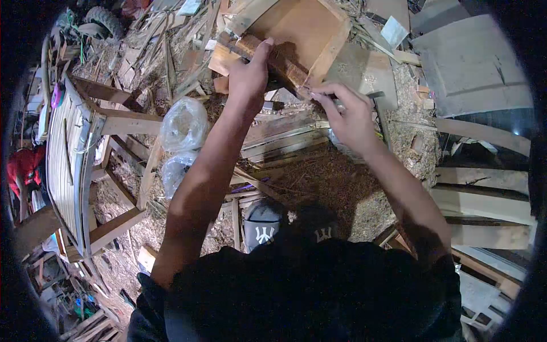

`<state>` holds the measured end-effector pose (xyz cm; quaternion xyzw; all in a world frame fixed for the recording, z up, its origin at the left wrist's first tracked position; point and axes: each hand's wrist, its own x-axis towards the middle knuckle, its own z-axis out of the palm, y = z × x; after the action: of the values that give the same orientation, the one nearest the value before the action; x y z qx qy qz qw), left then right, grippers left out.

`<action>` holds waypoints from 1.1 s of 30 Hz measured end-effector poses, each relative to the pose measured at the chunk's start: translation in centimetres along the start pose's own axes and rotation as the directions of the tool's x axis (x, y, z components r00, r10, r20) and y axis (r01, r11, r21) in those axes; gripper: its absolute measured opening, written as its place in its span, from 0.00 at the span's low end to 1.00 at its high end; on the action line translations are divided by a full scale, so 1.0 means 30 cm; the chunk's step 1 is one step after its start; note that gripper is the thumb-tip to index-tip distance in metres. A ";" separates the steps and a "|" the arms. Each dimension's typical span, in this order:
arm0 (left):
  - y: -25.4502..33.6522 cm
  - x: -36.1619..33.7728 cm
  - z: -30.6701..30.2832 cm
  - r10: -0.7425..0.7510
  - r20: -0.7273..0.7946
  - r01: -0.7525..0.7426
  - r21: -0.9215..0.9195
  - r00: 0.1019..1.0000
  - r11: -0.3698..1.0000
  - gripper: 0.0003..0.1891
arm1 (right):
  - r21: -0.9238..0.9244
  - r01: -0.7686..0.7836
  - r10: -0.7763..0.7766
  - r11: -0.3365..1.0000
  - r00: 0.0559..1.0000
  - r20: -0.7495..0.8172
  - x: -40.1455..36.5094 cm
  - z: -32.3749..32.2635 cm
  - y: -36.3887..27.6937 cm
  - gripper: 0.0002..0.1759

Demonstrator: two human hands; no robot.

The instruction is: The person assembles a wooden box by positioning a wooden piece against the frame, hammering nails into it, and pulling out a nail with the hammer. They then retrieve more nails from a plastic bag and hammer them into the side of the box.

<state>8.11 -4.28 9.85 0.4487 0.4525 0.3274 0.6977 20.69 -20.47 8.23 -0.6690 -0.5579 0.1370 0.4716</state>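
Note:
A shallow wooden box (296, 25), like a drawer with a brown bottom panel and pale side strips, is tilted in front of me. My left hand (249, 80) wraps round its near side, thumb lying over the darker brown edge strip (285, 64). Beside that hand a pale wood block (223, 59) juts out to the left. At the box's near right corner my right hand (348, 117) is closed, thumb and forefinger pinched together; what lies between them I cannot tell. A short dark piece (376, 95) shows just past its knuckles.
Wood strips (279, 137) lie on the sawdust-covered floor below the box. Clear plastic bundles (184, 122) sit left of my forearm, beside a wooden frame (117, 228). Boards (481, 202) are stacked at right. A person in a red top (25, 171) is at far left.

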 end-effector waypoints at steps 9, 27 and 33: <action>-0.002 -0.003 0.011 0.002 -0.036 -0.003 -0.004 0.999 1.000 0.26 | 0.054 -0.203 0.207 0.978 0.976 -0.070 0.010 0.040 -0.027 0.03; -0.228 0.025 -0.061 0.143 0.182 -0.169 0.135 0.973 0.976 0.26 | 0.304 -0.140 0.229 0.942 0.931 -0.283 0.180 -0.155 -0.019 0.09; -0.144 0.033 -0.056 -0.022 0.180 0.005 0.097 0.983 0.995 0.23 | 0.269 -0.421 0.467 0.866 0.874 -0.134 -0.101 -0.074 0.169 0.13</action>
<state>7.14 -4.53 5.21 0.5063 0.4056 0.2585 0.7158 24.35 -23.82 4.36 -0.7303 -0.3194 0.2400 0.5540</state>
